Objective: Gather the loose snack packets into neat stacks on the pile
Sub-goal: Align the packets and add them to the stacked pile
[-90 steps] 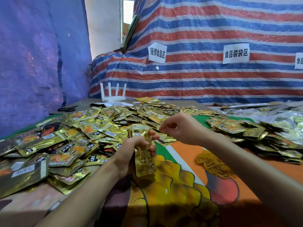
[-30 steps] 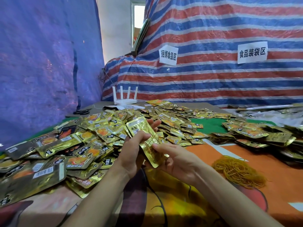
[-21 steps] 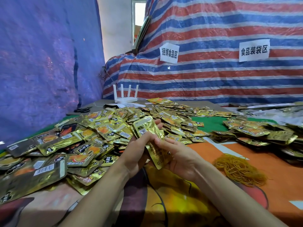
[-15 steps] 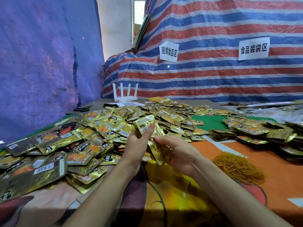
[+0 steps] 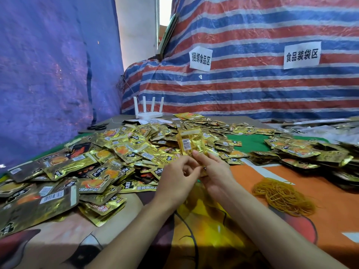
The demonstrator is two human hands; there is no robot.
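Both hands' fingers (image 5: 202, 159) pinch the upright packet stack's (image 5: 191, 141) lower end

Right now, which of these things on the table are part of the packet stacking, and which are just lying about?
Part of the job:
- bundle of gold packets, held upright by the left hand and right hand
- loose packet pile
- second packet heap on the right

Just lying about:
- rubber bands, untouched
- white router
- scissors
- paper signs on the tarp
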